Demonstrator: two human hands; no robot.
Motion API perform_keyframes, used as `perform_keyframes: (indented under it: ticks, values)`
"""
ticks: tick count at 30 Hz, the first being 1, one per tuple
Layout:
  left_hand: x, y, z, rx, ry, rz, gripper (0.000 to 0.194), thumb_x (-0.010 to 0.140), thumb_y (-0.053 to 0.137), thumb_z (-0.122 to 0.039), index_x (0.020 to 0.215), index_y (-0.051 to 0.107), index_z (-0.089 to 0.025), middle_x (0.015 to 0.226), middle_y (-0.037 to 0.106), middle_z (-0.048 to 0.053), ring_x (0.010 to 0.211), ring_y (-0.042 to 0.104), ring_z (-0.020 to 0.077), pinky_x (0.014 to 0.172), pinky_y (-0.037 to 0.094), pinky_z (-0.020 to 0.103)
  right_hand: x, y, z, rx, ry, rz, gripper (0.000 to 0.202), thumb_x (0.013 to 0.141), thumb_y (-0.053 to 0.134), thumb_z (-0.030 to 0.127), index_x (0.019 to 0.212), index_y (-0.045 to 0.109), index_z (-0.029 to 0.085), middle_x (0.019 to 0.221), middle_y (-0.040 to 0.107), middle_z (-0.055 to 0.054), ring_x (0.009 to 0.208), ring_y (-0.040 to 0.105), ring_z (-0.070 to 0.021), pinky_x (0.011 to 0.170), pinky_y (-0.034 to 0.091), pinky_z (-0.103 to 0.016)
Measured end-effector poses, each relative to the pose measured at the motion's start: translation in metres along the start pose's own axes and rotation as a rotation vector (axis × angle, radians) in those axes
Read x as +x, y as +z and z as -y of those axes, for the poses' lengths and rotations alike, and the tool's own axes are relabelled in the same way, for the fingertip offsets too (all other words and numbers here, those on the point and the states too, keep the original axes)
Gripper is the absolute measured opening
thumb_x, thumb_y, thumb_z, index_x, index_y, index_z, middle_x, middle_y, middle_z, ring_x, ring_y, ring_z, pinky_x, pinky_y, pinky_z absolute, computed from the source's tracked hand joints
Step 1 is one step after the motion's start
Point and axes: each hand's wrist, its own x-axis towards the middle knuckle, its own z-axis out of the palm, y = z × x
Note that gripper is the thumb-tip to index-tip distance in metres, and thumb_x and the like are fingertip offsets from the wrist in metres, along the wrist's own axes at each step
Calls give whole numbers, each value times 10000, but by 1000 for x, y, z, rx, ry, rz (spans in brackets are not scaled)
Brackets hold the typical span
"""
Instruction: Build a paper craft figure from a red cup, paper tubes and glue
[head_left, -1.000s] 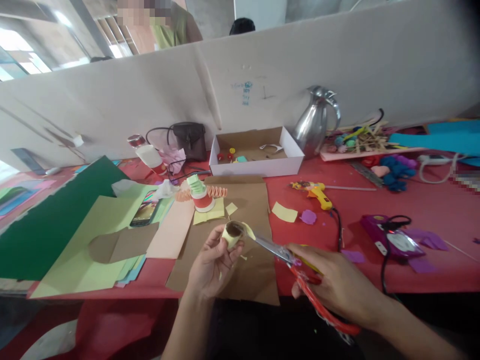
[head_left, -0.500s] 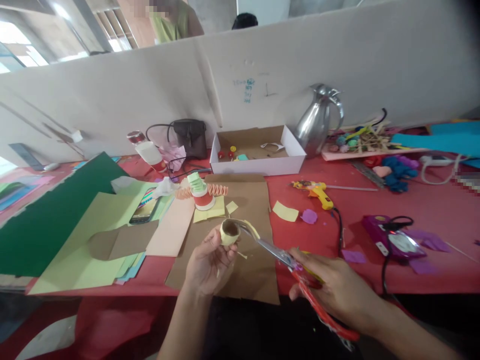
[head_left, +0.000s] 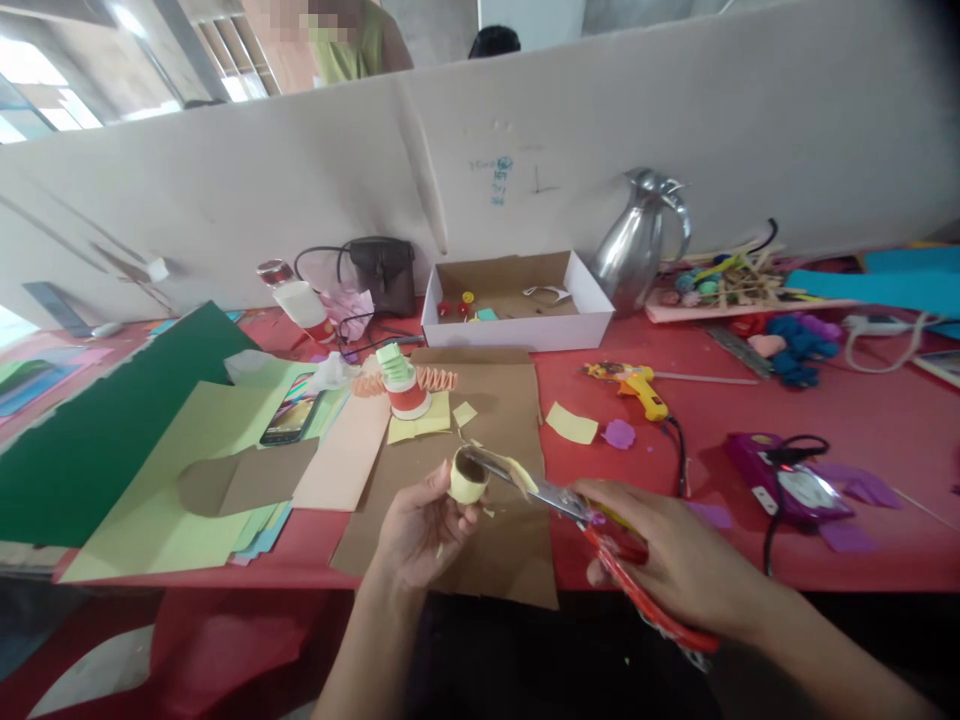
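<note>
My left hand point(head_left: 424, 525) pinches a small pale-yellow paper-covered ring point(head_left: 468, 486), its dark hollow facing up. In my right hand point(head_left: 667, 550) are scissors point(head_left: 559, 498) with red handles, their blades reaching left to the ring's rim. A narrow yellow strip point(head_left: 523, 476) lies along the blades, curling off the rim. Below both hands is a sheet of brown cardboard point(head_left: 502, 400). Just behind the ring stands a red and white paper cup point(head_left: 409, 400) with a green folded-paper spring point(head_left: 394, 366) on top and orange folded-paper springs point(head_left: 437, 379) at its sides.
A yellow glue gun point(head_left: 646, 394) lies on the red table at right, beyond yellow and purple paper pieces. Behind are an open white box point(head_left: 517, 332) and a metal jug point(head_left: 637, 245). A phone point(head_left: 291, 410) rests on paper sheets at left; a purple device point(head_left: 787, 480) sits at right.
The ring and my left hand have shifted slightly right and down. The scissor blades have moved further across the rim, and the yellow strip now hangs more over the blades.
</note>
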Motion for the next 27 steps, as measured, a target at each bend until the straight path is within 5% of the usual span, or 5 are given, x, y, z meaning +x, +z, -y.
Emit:
perform_keyframes:
  ticks: [5,13,19,24,27]
  values:
    - [0,-1,-1,19,-13,5,158,845,682,-268,881,651,-117,756,704,105,578,650,112,490,519,134,1,-13,0,-68,-10,20,399,908,569,328,1297,556,240,980,777,-69,901,748,-241,707,592,-326]
    - [1,-2,-2,8,-59,2,237,856,674,-326,844,662,-89,706,699,122,511,612,87,448,484,114,-1,-1,-1,-31,-53,17,371,949,546,359,1294,535,224,858,789,-17,909,746,-218,789,592,-336]
    - [2,1,-5,-7,-71,-1,253,858,682,-337,813,664,-89,650,684,101,494,619,91,454,505,119,-6,3,-6,-134,-166,-59,459,960,516,427,1332,529,159,995,781,-88,943,741,-249,789,616,-390]
    - [2,3,3,-10,158,-20,239,830,723,-235,1051,666,-163,965,736,60,748,730,141,705,610,192,-10,12,-10,-144,-92,-112,478,895,619,380,1327,573,180,1120,750,-112,909,753,-261,759,634,-372]
    - [1,4,9,7,240,-37,266,801,730,-126,1050,669,-195,990,725,27,781,730,125,722,600,164,-14,20,-15,-125,-60,-132,515,865,668,394,1335,571,207,1174,729,-116,933,748,-269,796,625,-384]
